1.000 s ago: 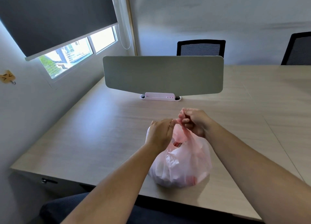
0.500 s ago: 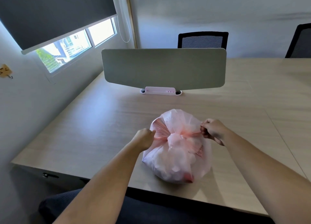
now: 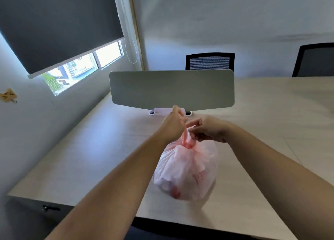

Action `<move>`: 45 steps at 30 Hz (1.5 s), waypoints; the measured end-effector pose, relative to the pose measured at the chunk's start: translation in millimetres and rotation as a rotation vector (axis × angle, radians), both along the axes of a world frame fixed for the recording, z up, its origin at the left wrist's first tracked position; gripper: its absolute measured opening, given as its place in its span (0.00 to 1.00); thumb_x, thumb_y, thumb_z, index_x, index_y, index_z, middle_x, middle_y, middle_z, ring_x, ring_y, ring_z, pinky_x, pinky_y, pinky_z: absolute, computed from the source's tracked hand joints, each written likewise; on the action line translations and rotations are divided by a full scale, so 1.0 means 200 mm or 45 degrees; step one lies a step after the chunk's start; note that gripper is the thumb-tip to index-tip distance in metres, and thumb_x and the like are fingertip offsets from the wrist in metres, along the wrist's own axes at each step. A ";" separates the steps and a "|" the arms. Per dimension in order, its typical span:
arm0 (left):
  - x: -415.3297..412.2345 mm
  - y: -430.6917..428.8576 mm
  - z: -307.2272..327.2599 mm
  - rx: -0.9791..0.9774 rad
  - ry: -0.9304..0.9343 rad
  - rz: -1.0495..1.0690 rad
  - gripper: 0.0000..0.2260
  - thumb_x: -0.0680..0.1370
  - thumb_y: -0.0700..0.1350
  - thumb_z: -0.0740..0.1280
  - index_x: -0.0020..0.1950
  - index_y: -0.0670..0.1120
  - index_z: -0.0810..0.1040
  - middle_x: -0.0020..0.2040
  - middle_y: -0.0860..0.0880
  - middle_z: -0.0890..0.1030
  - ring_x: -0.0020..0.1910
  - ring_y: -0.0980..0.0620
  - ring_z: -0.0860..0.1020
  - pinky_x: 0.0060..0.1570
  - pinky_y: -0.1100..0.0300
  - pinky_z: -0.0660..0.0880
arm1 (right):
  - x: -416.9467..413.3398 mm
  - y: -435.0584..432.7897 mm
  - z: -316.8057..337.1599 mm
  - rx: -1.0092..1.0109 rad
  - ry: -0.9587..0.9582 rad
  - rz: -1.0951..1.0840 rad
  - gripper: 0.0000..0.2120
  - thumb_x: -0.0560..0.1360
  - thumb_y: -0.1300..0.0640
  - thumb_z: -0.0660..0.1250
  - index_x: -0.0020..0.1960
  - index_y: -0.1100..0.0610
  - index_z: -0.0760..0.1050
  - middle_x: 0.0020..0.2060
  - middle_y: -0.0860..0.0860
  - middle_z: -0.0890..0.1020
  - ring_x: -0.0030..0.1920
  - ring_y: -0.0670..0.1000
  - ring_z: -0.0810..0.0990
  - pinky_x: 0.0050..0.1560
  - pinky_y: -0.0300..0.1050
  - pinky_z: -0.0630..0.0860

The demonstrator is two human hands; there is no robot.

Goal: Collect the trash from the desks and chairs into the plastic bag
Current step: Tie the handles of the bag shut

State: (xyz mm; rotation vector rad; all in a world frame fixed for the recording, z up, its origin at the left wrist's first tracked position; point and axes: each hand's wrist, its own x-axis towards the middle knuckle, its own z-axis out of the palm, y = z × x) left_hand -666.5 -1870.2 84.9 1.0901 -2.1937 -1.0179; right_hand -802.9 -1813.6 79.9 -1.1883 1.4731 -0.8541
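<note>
A pale pink plastic bag (image 3: 188,171), bulging with trash, sits on the light wood desk (image 3: 90,158) near its front edge. Its top is knotted, and the pink handles rise from the knot. My left hand (image 3: 174,125) pinches one handle and pulls it upward. My right hand (image 3: 207,129) is just right of it, fingers curled round the other handle above the knot. The contents show only as blurred white and red shapes through the plastic.
A grey divider panel (image 3: 171,89) on a white base stands across the desk behind my hands. Two black mesh chairs (image 3: 210,62) are at the far side. A window with a dark roller blind (image 3: 54,26) is on the left wall.
Half a second ago my hands were pulling the handles apart sideways, tightening a knot. Now both hands have come together above the bag, holding the handles upward.
</note>
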 end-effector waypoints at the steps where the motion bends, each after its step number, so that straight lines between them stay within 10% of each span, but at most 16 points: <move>1: 0.00 0.01 0.00 -0.009 0.013 -0.003 0.04 0.78 0.36 0.57 0.49 0.44 0.64 0.36 0.53 0.70 0.35 0.55 0.69 0.30 0.71 0.66 | 0.01 0.00 0.00 0.014 0.014 0.029 0.09 0.79 0.67 0.58 0.55 0.66 0.75 0.30 0.54 0.76 0.25 0.45 0.76 0.29 0.34 0.73; 6: 0.02 0.03 0.01 0.121 0.180 0.035 0.06 0.79 0.42 0.61 0.49 0.45 0.63 0.34 0.49 0.75 0.36 0.49 0.72 0.39 0.60 0.69 | 0.08 0.00 -0.02 -0.118 0.118 -0.077 0.12 0.79 0.68 0.57 0.39 0.63 0.75 0.28 0.55 0.76 0.26 0.50 0.73 0.28 0.36 0.70; 11: 0.07 0.01 -0.12 0.175 -0.037 -0.076 0.31 0.68 0.72 0.63 0.60 0.50 0.70 0.52 0.49 0.79 0.52 0.49 0.78 0.58 0.52 0.73 | 0.11 0.01 0.07 -0.294 -0.061 -0.179 0.10 0.79 0.66 0.59 0.43 0.68 0.76 0.30 0.57 0.76 0.27 0.50 0.73 0.28 0.36 0.72; 19: 0.02 0.10 -0.12 -0.275 -0.574 0.189 0.14 0.79 0.43 0.52 0.59 0.44 0.74 0.59 0.41 0.78 0.58 0.39 0.75 0.49 0.53 0.70 | 0.24 0.08 0.27 -0.494 -0.003 -0.001 0.10 0.78 0.66 0.61 0.40 0.59 0.77 0.30 0.54 0.77 0.28 0.50 0.74 0.31 0.37 0.72; 24: 0.14 0.15 0.00 0.233 0.118 0.678 0.17 0.78 0.44 0.54 0.63 0.41 0.74 0.60 0.39 0.78 0.59 0.38 0.76 0.59 0.50 0.74 | 0.12 0.21 0.27 -0.754 0.439 -0.396 0.04 0.76 0.56 0.67 0.49 0.54 0.79 0.42 0.47 0.81 0.42 0.43 0.78 0.43 0.38 0.73; 26: 0.20 0.20 0.06 0.403 0.390 0.856 0.19 0.77 0.50 0.55 0.63 0.42 0.74 0.59 0.42 0.79 0.55 0.40 0.78 0.56 0.50 0.76 | 0.01 0.27 0.25 -0.814 0.779 -0.661 0.13 0.75 0.48 0.65 0.57 0.51 0.77 0.55 0.48 0.79 0.57 0.49 0.75 0.58 0.46 0.72; 28: 0.26 0.25 0.14 0.457 0.637 1.001 0.18 0.78 0.51 0.56 0.63 0.42 0.73 0.56 0.46 0.79 0.51 0.44 0.78 0.47 0.55 0.75 | -0.06 0.33 0.24 -0.753 0.613 -0.722 0.23 0.74 0.40 0.62 0.65 0.49 0.71 0.65 0.51 0.73 0.65 0.53 0.71 0.64 0.55 0.69; 35: 0.59 0.63 0.30 0.318 1.215 1.150 0.19 0.80 0.53 0.56 0.63 0.42 0.75 0.56 0.47 0.81 0.53 0.47 0.80 0.53 0.53 0.78 | 0.20 0.59 0.23 -0.198 -0.445 0.170 0.41 0.61 0.26 0.63 0.69 0.45 0.67 0.66 0.51 0.74 0.60 0.60 0.76 0.45 0.63 0.80; 45: 1.49 1.32 0.42 -0.096 0.941 1.395 0.12 0.79 0.49 0.59 0.58 0.48 0.77 0.51 0.48 0.83 0.51 0.49 0.82 0.57 0.48 0.78 | 1.19 0.82 0.38 -0.427 -0.393 0.761 0.27 0.68 0.46 0.74 0.64 0.47 0.70 0.53 0.46 0.83 0.49 0.50 0.84 0.42 0.56 0.82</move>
